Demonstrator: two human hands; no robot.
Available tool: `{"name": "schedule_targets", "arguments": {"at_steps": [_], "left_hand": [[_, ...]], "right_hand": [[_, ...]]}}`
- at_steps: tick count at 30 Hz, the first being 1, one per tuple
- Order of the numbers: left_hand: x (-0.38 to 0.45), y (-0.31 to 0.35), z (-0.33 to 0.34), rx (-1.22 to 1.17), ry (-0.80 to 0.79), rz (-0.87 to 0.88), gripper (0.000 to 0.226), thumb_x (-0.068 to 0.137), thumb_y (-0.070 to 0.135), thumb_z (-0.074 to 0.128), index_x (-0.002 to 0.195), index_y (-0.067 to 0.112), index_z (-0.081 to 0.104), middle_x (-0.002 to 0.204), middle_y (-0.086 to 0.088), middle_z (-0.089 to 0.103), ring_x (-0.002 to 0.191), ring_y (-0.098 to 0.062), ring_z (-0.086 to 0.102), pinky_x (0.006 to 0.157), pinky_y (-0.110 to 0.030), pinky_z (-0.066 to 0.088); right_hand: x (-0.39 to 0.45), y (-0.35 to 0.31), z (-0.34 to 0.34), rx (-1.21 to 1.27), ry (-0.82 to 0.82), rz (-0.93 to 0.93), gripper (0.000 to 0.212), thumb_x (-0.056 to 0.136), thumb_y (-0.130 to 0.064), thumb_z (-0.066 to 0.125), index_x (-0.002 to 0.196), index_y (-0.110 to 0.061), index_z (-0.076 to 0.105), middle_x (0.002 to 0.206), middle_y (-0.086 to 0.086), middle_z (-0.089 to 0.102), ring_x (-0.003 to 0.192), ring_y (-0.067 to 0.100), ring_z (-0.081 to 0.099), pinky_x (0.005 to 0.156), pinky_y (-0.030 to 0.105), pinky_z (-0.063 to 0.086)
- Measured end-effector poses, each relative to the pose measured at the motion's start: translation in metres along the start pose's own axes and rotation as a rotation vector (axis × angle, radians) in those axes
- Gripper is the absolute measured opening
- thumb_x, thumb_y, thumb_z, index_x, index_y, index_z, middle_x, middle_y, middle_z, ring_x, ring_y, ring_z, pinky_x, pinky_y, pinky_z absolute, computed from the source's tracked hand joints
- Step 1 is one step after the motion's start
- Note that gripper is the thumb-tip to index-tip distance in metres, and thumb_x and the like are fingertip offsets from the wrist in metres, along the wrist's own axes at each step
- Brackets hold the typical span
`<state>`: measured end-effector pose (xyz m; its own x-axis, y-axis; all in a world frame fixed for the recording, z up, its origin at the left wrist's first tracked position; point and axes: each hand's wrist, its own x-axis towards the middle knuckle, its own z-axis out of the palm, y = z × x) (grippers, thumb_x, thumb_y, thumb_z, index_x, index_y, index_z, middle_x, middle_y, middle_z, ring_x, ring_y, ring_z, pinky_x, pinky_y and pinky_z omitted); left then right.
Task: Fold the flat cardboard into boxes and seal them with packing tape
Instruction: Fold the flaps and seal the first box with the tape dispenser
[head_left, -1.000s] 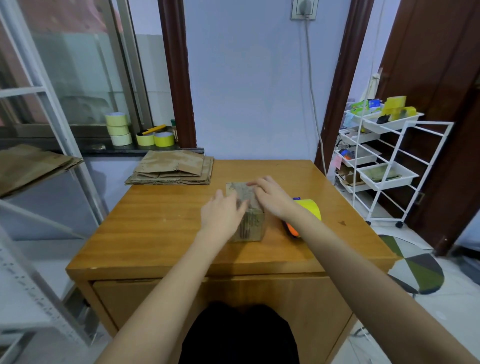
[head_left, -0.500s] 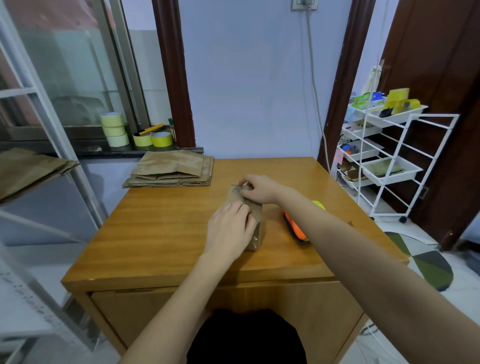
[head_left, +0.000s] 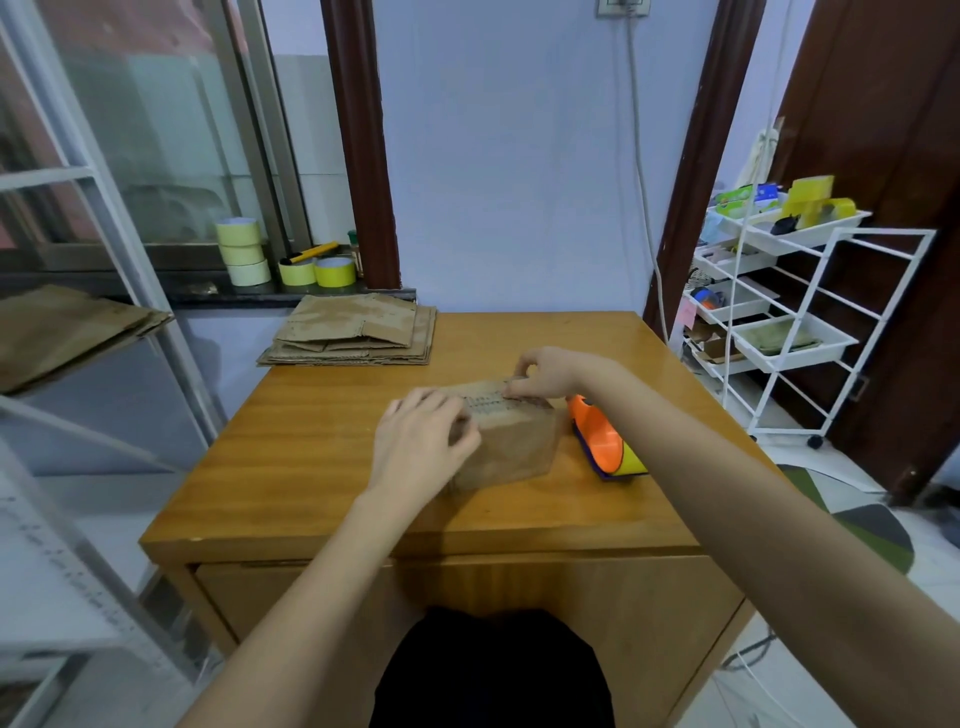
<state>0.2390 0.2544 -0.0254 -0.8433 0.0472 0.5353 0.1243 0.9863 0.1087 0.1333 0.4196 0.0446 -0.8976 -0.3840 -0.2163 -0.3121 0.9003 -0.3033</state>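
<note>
My left hand (head_left: 421, 447) curls over the near-left corner of the small brown folded cardboard box (head_left: 511, 441), gripping it where it sits at the middle of the square wooden table (head_left: 311, 441), while my right hand (head_left: 543, 371) pinches the box's top edge at its far side, toward 12 o'clock. Just beside the box at 3 o'clock lies the orange and yellow tape dispenser (head_left: 605, 447), apart from both hands. At 11 o'clock, on the table's far-left corner, rests the stack of flat brown cardboard sheets (head_left: 353, 335), with yellow tape rolls (head_left: 317, 271) on the dark windowsill (head_left: 208, 296) beyond it.
</note>
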Motion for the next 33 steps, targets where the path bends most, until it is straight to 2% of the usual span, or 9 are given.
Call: {"name": "schedule_targets", "arguments": {"at_steps": [3,7,11,13,17,22,25,28,33], "left_hand": [[0.001,-0.012,-0.003,-0.005,-0.071,-0.072,0.033,0.096,0.040,0.044,0.121,0.030,0.063,0.137,0.004,0.051,0.130,-0.014,0.037,0.102,-0.033,0.031],[0.013,-0.016,-0.006,-0.002,-0.147,-0.130,0.033,0.098,0.039,0.043,0.127,0.037,0.059,0.140,-0.002,0.045,0.131,-0.018,0.033,0.101,-0.034,0.030],[0.034,-0.011,-0.004,-0.024,-0.275,-0.158,0.037,0.098,0.047,0.038,0.130,0.041,0.054,0.140,-0.003,0.042,0.131,-0.020,0.031,0.102,-0.036,0.028],[0.044,-0.007,-0.001,-0.027,-0.323,-0.143,0.038,0.099,0.047,0.035,0.134,0.041,0.050,0.139,-0.003,0.042,0.130,-0.020,0.032,0.102,-0.036,0.027],[0.060,0.001,0.004,-0.034,-0.391,-0.100,0.039,0.101,0.040,0.031,0.138,0.041,0.044,0.137,-0.004,0.043,0.128,-0.022,0.033,0.101,-0.036,0.029],[0.070,0.004,0.010,-0.008,-0.387,-0.054,0.040,0.103,0.036,0.028,0.140,0.038,0.042,0.146,0.002,0.042,0.130,-0.021,0.039,0.102,-0.038,0.031],[0.068,0.003,0.014,-0.050,-0.384,-0.049,0.042,0.105,0.034,0.025,0.146,0.034,0.034,0.152,0.003,0.034,0.134,-0.022,0.041,0.105,-0.040,0.033],[0.062,0.002,0.014,-0.224,-0.310,-0.093,0.043,0.105,0.032,0.025,0.148,0.030,0.029,0.155,0.001,0.029,0.139,-0.020,0.033,0.112,-0.047,0.029],[0.043,0.006,0.002,-0.389,-0.154,-0.050,0.042,0.103,0.038,0.031,0.142,0.027,0.042,0.154,0.006,0.031,0.141,-0.015,0.027,0.116,-0.045,0.021]], "right_hand": [[-0.011,0.003,-0.005,-0.067,0.020,0.023,0.047,0.085,-0.053,0.062,0.097,-0.008,0.058,0.084,0.003,0.056,0.077,0.022,0.053,0.055,0.028,0.039],[-0.017,0.006,-0.006,-0.021,-0.027,0.051,0.042,0.086,-0.049,0.063,0.074,-0.009,0.056,0.075,0.010,0.065,0.067,0.024,0.062,0.063,0.031,0.053],[-0.030,0.005,-0.005,-0.106,-0.005,0.037,0.042,0.091,-0.044,0.058,0.063,-0.013,0.055,0.057,0.003,0.061,0.053,0.018,0.055,0.051,0.023,0.043],[-0.035,0.004,-0.003,-0.130,0.000,0.029,0.044,0.093,-0.042,0.056,0.060,-0.013,0.055,0.056,0.000,0.060,0.057,0.018,0.056,0.055,0.024,0.043],[-0.039,0.003,-0.001,-0.160,0.018,0.018,0.042,0.094,-0.040,0.054,0.062,-0.013,0.058,0.058,-0.001,0.061,0.062,0.017,0.058,0.073,0.029,0.049],[-0.042,0.009,0.003,-0.168,0.099,0.015,0.034,0.092,-0.044,0.054,0.071,-0.017,0.057,0.069,-0.004,0.061,0.070,0.016,0.055,0.068,0.030,0.045],[-0.050,0.022,0.006,-0.161,0.346,-0.002,0.019,0.091,-0.037,0.054,0.091,-0.019,0.061,0.096,0.000,0.063,0.091,0.022,0.056,0.068,0.029,0.038],[-0.067,0.047,0.007,-0.036,0.575,-0.005,0.016,0.089,-0.029,0.053,0.097,-0.019,0.062,0.098,0.002,0.060,0.091,0.022,0.057,0.070,0.030,0.041],[-0.089,0.108,0.022,0.236,0.578,0.093,0.038,0.088,-0.038,0.061,0.114,-0.012,0.053,0.108,0.008,0.056,0.093,0.020,0.056,0.083,0.039,0.049]]}}
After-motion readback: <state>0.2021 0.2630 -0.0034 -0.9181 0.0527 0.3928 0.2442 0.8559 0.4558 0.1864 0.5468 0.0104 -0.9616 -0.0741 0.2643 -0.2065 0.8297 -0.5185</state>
